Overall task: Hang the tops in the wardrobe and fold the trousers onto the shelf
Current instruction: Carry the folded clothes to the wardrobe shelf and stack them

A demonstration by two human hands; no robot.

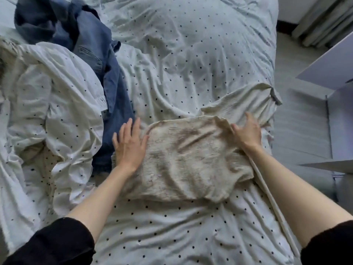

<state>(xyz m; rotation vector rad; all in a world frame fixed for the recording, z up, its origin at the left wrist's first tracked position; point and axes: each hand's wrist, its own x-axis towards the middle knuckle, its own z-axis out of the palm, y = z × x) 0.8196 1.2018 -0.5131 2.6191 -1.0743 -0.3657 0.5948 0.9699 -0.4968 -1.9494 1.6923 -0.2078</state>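
Hard to say exactly what the beige garment [183,161] is, folded into a thick pad at centre frame; a paler stretch of the same cloth runs toward the right edge of the bed and its far end is lost in the sheet folds. The left hand [129,144] lies flat on the garment's left edge, fingers straight and spread, gripping nothing. The right hand [246,131] sits on the upper right corner, fingers spread and lightly bent against the fabric, blurred, so no clear grip shows. A pale cord [271,199] runs from under the right forearm to the lower right. Blue jeans [99,54] sprawl at upper left, partly buried under the rumpled dotted duvet [57,104]. The dotted sheet [191,54] spreads beneath. White furniture panels [336,115], cut off, stand at right.
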